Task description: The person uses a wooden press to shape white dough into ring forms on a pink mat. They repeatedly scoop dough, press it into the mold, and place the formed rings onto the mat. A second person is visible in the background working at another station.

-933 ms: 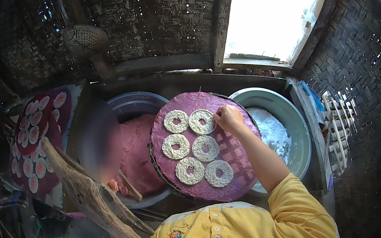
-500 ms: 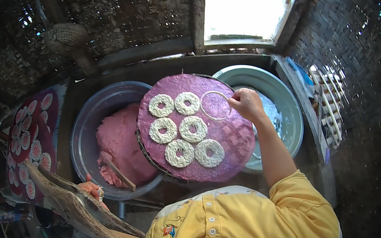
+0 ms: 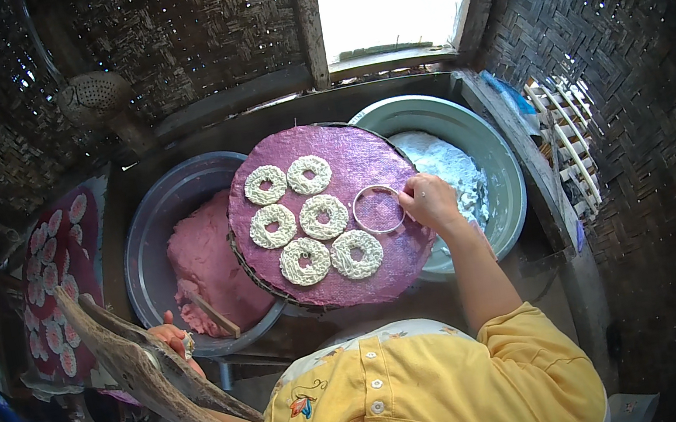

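Woven wall [image 3: 639, 154] | lumpy white rings [image 3: 339, 214] | right fingers [image 3: 413, 192] pinching slim hoop [image 3: 354, 213] | left fingers [image 3: 169, 331]: grip unclear

Rustic kitchen; woven walls [image 3: 632, 111], hanging strainer [image 3: 96, 95], tub [image 3: 143, 251] of dough [image 3: 203, 250]

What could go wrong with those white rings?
Two things, maybe. The right hand is holding the thin hoop very close to the white ring on its left, so a small slip could smudge it. Also, the round purple tray overlaps the edges of the dark tub and the green tub. I can't see what holds it up, but a bump might tilt it and make the rings slide.
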Available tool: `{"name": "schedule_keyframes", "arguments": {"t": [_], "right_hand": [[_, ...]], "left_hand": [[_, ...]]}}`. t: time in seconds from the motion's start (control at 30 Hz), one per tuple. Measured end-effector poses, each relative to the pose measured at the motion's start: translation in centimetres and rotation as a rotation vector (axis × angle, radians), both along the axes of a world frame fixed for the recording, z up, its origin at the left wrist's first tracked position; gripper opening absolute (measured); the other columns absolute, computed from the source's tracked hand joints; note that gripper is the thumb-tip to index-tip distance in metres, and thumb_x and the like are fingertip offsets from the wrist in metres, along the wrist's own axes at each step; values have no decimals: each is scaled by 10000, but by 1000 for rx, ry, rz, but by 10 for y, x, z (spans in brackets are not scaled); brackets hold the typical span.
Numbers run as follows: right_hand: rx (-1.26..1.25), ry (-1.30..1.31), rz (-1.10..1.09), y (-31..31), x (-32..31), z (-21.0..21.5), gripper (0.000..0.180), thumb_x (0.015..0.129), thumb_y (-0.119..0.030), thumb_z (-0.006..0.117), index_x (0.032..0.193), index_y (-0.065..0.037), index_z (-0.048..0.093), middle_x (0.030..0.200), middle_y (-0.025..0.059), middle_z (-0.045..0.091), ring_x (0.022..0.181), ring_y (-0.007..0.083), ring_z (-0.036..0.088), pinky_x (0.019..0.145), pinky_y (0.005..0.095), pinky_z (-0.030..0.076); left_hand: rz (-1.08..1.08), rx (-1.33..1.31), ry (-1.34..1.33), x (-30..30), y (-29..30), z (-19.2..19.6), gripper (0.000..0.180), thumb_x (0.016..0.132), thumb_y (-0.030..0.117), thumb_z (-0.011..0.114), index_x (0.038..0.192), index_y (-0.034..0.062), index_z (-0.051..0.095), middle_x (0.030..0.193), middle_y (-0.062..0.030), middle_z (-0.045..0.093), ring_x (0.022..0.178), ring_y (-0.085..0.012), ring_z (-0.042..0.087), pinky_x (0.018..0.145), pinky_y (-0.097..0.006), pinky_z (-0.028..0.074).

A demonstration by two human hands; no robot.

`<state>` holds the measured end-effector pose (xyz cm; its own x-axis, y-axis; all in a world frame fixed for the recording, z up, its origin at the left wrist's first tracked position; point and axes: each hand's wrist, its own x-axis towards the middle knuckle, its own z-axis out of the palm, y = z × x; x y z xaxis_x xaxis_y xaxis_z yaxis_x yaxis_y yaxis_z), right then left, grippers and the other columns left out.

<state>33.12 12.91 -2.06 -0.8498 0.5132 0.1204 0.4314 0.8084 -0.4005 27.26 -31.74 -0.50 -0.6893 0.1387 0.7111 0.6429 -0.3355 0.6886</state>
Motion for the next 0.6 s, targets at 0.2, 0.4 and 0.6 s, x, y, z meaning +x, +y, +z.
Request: {"name": "schedule_keyframes", "arguments": {"t": [0.2,0.4,0.6], "right_hand": [[-28,-76,13,8,11,7,296,783,-356,635,816,-68,694,867,133,641,827,307,626,755,394,490],[-151,175,-151,43,10,-20,385,804,-371,640,918,-5,675,881,167,648,816,308,626,746,404,478],[-935,108,-89,60,21,-47,203,842,-182,602,943,-12,648,675,10,583,553,71,530,463,229,430]], "left_hand": [[96,36,-140,11,-9,-9,251,878,315,553,927,70,536,719,-21,404,751,-148,454,1030,-446,310],[-56,-7,10,3,-15,-15,247,901,198,532,1113,82,483,813,-29,448,801,-166,488,1001,-467,354],[-12,60,-164,-1,-27,-25,250,880,309,517,882,60,506,718,-40,415,738,-178,471,997,-457,355]]}}
